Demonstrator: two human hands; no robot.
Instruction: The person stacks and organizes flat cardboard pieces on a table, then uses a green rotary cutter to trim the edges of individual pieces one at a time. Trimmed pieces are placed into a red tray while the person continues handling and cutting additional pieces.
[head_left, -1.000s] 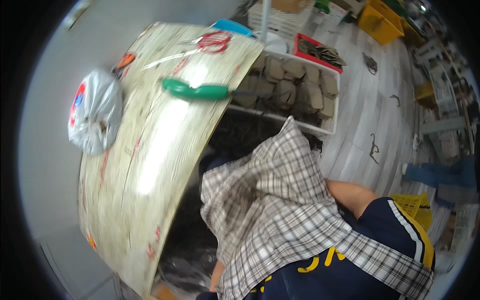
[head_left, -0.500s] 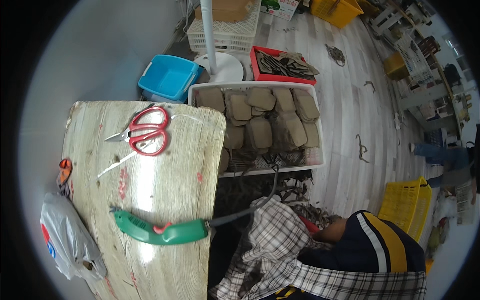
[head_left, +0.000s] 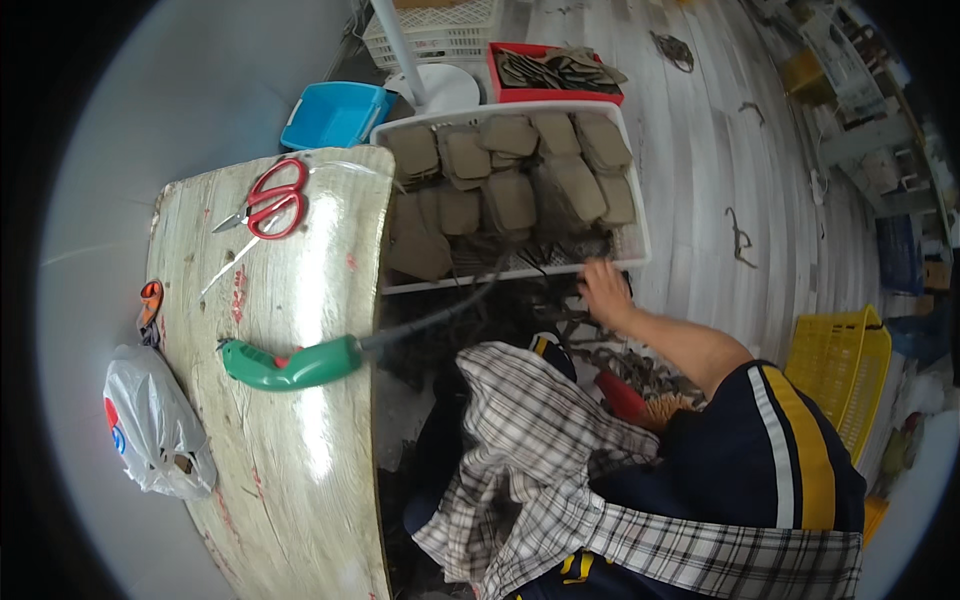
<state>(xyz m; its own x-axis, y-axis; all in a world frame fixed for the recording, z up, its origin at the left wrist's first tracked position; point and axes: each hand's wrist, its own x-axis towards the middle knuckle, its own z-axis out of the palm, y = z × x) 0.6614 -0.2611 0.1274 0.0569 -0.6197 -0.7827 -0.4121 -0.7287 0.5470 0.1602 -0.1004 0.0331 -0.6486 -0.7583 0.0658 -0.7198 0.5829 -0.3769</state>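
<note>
My right hand (head_left: 605, 290) reaches forward to the near rim of the white plastic crate (head_left: 640, 225). Its fingers look spread and touch or hover just at that rim; nothing shows in them. Stacks of flat grey-brown rounded pieces (head_left: 510, 203) fill the crate. Below my right arm sits a brush with a red handle (head_left: 622, 398) and pale bristles. My left hand is out of view. On the wooden table at left lie red-handled scissors (head_left: 275, 200) and a green handheld electric tool (head_left: 290, 366) with a red switch, its dark cord running toward the crate.
A table (head_left: 330, 260) with a rounded corner stands at left, a plastic bag (head_left: 160, 420) hanging beside it. Behind the crate are a blue tub (head_left: 335, 115), a white pole base (head_left: 445, 90) and a red box (head_left: 555, 95) of dark pieces. A yellow basket (head_left: 835, 375) stands right.
My right hand has come out from beside my body and stretched forward to the crate's near rim. The view has shifted, so the table and crate appear higher. The brush is now more exposed.
</note>
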